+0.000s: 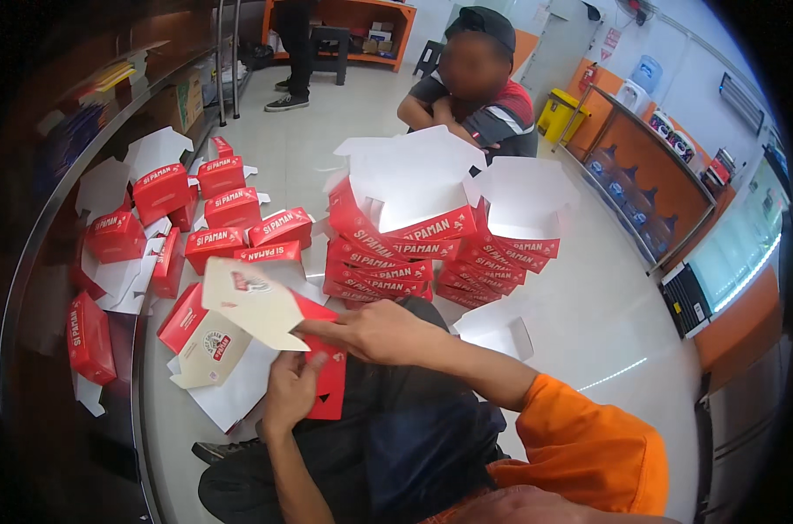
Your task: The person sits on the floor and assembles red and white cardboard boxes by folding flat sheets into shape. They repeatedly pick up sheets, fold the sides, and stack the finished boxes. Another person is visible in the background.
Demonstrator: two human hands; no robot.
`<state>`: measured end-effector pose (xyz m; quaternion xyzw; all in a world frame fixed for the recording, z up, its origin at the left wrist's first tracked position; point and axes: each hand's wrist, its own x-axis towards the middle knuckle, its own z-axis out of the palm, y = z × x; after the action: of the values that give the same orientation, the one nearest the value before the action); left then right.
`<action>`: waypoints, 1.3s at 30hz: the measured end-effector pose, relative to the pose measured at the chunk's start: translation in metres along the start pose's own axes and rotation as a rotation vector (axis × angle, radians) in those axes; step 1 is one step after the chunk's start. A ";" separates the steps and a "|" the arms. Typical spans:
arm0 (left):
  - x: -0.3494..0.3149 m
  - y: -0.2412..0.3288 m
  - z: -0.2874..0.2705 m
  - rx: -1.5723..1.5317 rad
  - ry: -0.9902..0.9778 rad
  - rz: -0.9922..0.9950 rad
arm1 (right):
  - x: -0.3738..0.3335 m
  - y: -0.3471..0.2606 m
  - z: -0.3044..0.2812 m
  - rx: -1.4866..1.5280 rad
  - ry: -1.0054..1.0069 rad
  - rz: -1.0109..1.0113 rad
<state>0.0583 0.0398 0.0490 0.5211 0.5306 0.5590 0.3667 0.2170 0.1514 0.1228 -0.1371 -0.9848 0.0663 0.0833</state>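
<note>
A partly folded cardboard food box [331, 389], red with a cream flap, is above my crossed legs. My left hand [293, 389] grips its lower edge, thumb on the red face. My right hand [383, 332] reaches in from the right and holds the box at the fold between the cream flap and the red panel. Beneath its raised flap, flat red and cream box blanks [208, 354] lie over white sheets on the floor. Just beyond my hands stand two stacks of nested red boxes [379, 266] with white insides and raised lids.
Several small folded red boxes [230, 210] lie scattered at the left, beside a metal shelf [73, 166]. A white open box [494, 330] sits right of my knee. Facing me, a person [475, 96] crouches with folded arms behind the stacks. A counter with water jugs [628, 188] stands at right.
</note>
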 end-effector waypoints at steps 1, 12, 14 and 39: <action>0.000 -0.001 0.002 -0.071 -0.081 0.007 | -0.008 0.001 -0.009 -0.070 -0.032 0.008; 0.000 -0.018 0.070 0.024 -0.264 -0.123 | -0.104 0.056 0.026 -0.010 0.181 -0.200; 0.002 -0.029 0.079 -0.008 -0.271 -0.165 | -0.113 0.061 0.036 0.026 0.199 -0.176; 0.005 -0.017 0.070 0.024 -0.169 -0.168 | -0.082 0.065 0.048 0.036 0.115 -0.206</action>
<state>0.1227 0.0621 0.0257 0.5245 0.5462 0.4741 0.4492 0.3032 0.1851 0.0541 -0.0374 -0.9859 0.0673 0.1487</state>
